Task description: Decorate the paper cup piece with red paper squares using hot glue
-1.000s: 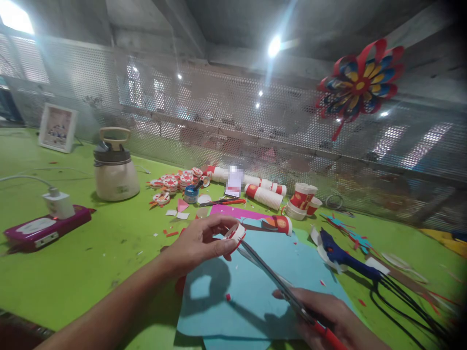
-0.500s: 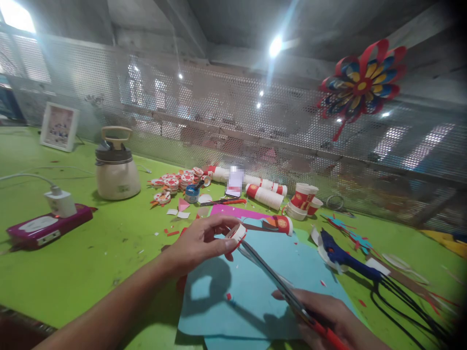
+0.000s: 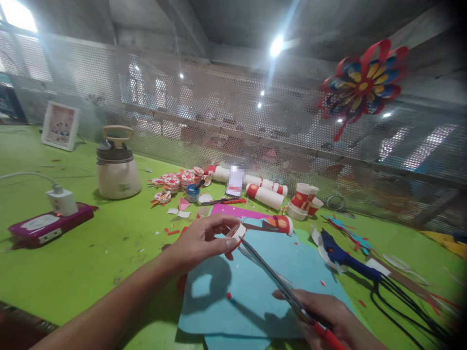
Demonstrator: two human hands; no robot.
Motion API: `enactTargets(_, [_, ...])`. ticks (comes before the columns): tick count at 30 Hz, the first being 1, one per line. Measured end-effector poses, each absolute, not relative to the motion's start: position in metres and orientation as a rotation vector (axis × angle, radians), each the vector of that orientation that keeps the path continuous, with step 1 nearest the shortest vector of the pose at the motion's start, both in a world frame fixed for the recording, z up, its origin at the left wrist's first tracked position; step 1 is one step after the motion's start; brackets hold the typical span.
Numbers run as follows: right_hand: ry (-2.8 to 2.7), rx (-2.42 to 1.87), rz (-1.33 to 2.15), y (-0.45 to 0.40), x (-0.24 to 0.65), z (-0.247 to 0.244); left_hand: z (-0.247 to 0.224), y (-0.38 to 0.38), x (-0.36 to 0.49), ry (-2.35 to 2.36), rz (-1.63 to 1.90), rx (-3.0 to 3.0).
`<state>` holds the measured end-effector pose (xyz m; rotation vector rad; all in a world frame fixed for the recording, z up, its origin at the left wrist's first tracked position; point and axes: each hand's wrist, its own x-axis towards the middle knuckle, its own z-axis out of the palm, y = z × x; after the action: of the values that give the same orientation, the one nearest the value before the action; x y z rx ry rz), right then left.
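Pinched between thumb and fingers, my left hand (image 3: 204, 240) holds a small white and red paper cup piece (image 3: 239, 234) above the light blue paper (image 3: 266, 311). My right hand (image 3: 324, 316) is closed around the red handles of long scissors (image 3: 272, 274), partly cut off by the lower edge. The scissor tips reach the right side of the cup piece, with the blades slightly apart. Small red scraps lie on the blue paper, one (image 3: 229, 295) below my left hand.
Behind lie finished paper pieces (image 3: 172, 182), a blue jar (image 3: 192, 193), a phone (image 3: 235, 182) and stacked cups (image 3: 265, 196). At right rests a blue glue gun (image 3: 346, 260) with black cords. A purple power strip (image 3: 51, 226) and beige pot (image 3: 118, 175) stand left.
The view has shifted very slightly. Both hands, the cup piece and the scissors keep nearly the same positions, and the scissor tips sit marginally higher at the piece's edge.
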<state>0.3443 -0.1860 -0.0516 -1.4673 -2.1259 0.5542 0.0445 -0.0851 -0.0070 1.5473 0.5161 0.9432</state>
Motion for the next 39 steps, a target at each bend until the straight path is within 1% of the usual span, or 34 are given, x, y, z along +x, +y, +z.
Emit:
enactTargets(3, [-2.106, -1.481, 0.484, -0.186, 0.344, -0.055, -0.008, -0.085, 0.044, 0.525, 0.933, 1.548])
enactTargets(8, [-2.066, -1.495, 0.439, -0.187, 0.333, -0.046, -0.011, -0.083, 0.045, 0.492, 0.940, 1.524])
enactTargets(13, [-2.091, -1.504, 0.602, -0.191, 0.341, -0.042, -0.008, -0.085, 0.045, 0.464, 0.961, 1.482])
enactTargets(20, [-2.148, -1.558, 0.706, -0.185, 0.345, -0.042, -0.009, -0.084, 0.042, 0.390, 1.024, 1.433])
enactTargets(25, [-2.218, -1.512, 0.490, -0.183, 0.334, -0.037, -0.013, -0.082, 0.045, 0.428, 1.110, 1.468])
enactTargets(33, [-2.291, -1.342, 0.159, -0.183, 0.328, -0.039, -0.017, -0.080, 0.046, 0.593, 1.187, 1.752])
enactTargets(39, [-2.311, -1.382, -0.110, -0.185, 0.326, -0.040, -0.021, -0.081, 0.049, 0.575, 1.237, 1.858])
